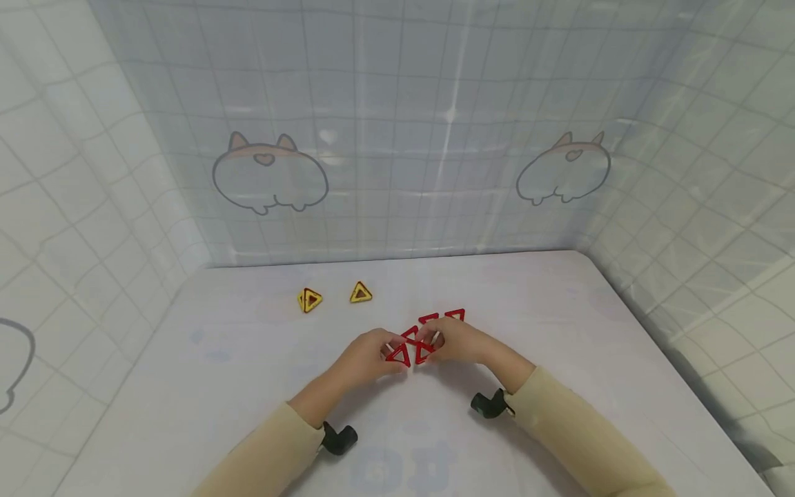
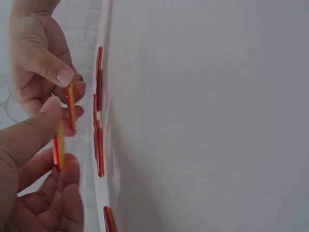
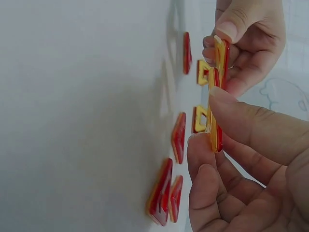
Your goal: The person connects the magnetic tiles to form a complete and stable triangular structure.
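Observation:
My left hand (image 1: 371, 355) pinches a hollow triangular tile (image 1: 399, 355), red on one face and yellow on the other. Opposite it, my right hand (image 1: 456, 339) pinches a second tile (image 3: 216, 116) of the same kind between thumb and fingers. Both tiles are held up on edge above the table, close together; whether they touch is unclear. In the left wrist view, the left hand's tile (image 2: 59, 151) appears below the right hand's tile (image 2: 71, 107). Just beyond the hands, several red-side-up tiles (image 1: 455, 315) lie on the table.
Farther back on the white table (image 1: 248, 373), to the left, lie a single yellow-side-up tile (image 1: 361, 293) and overlapping yellow tiles (image 1: 312, 299). A pale gridded curtain (image 1: 397, 172) hangs behind the table's back edge and along both sides.

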### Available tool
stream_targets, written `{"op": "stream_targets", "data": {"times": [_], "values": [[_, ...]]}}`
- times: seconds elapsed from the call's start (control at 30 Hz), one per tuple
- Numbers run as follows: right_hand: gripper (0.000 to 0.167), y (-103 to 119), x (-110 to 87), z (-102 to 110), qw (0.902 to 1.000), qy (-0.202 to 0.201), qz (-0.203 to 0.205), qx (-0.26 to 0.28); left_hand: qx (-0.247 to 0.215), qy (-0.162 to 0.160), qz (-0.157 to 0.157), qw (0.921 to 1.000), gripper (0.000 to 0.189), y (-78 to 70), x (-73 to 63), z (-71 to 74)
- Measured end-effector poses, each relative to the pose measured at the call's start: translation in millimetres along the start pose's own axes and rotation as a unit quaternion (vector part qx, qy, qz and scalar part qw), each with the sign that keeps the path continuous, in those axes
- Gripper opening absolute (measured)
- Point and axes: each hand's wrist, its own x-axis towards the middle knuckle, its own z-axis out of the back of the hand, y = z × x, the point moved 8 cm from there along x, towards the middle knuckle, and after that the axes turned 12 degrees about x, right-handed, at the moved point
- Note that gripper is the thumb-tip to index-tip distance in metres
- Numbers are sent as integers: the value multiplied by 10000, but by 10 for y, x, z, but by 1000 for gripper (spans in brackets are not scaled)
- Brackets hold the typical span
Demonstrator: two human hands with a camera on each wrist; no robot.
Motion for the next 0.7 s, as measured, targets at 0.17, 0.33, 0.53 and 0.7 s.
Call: {"op": "stream_targets", "data": {"times": [0.17, 0.33, 0.53, 0.7], "values": [[35, 7, -23, -90, 9999, 83, -38, -117, 33, 214, 105, 9997, 49, -1, -80, -39], [36, -16, -8, -182, 9997, 221, -50, -117, 137, 396, 123, 9990, 43, 4, -94, -87], [35, -24, -1, -252, 9994, 256, -52, -247, 239, 394, -55, 9989, 39, -15, -94, -122], [34, -2, -11, -266, 9991, 224, -55, -364, 194, 301, 1, 9994, 43, -14, -102, -123]]}}
